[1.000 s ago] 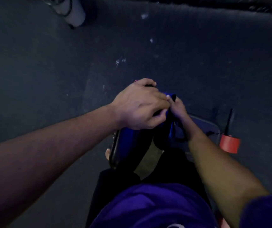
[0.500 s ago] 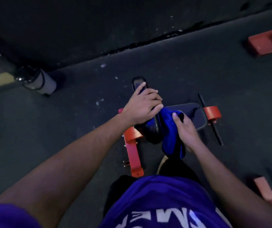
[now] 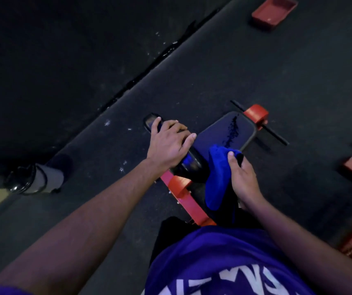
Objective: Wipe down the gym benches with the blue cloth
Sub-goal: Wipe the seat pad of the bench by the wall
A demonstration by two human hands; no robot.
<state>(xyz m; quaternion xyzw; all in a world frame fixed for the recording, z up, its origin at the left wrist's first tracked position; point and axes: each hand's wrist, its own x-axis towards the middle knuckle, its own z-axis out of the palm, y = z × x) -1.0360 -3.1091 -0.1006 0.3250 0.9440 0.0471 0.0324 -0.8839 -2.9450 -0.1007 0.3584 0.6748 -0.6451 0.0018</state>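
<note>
We rest our left hand (image 3: pixel 169 143), fingers spread, on the raised black padded backrest (image 3: pixel 189 163) to steady the bench, while our right hand (image 3: pixel 242 179) pinches the bunched blue cloth (image 3: pixel 216 179) at the near edge of the glossy black seat pad (image 3: pixel 227 133), probably to wipe it.

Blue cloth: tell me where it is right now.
In the head view the blue cloth hangs from the right hand, low and right of centre, beside the black bench pad that the left hand rests on.
</note>
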